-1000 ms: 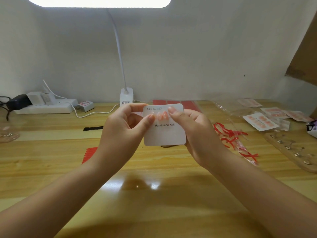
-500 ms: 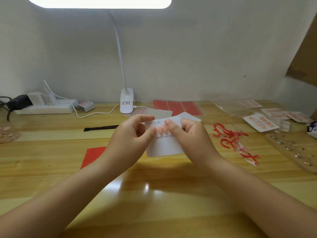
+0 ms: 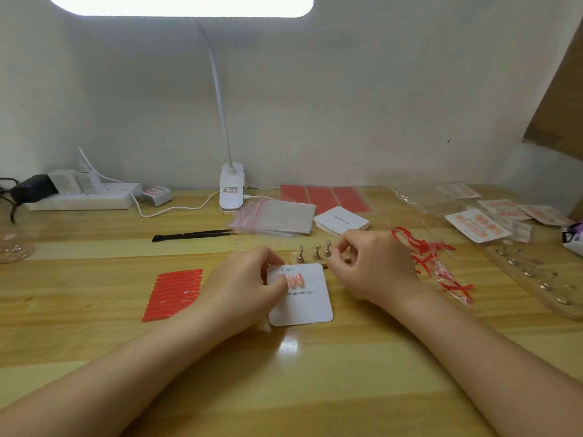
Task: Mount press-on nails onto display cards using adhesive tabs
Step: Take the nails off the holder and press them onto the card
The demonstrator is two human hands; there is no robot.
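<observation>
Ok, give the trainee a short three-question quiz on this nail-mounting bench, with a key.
1. True or false: the display card lies flat on the table.
2. Which hand touches the card? A) left hand B) right hand C) both
3. Fill in: the black tweezers lie to the ____ of the stack of clear bags.

Key
1. True; the card lies flat on the wood.
2. A; the left thumb presses by the pink nails, while the right hand's fingers are curled near the small nail stand, off the card.
3. left
</observation>
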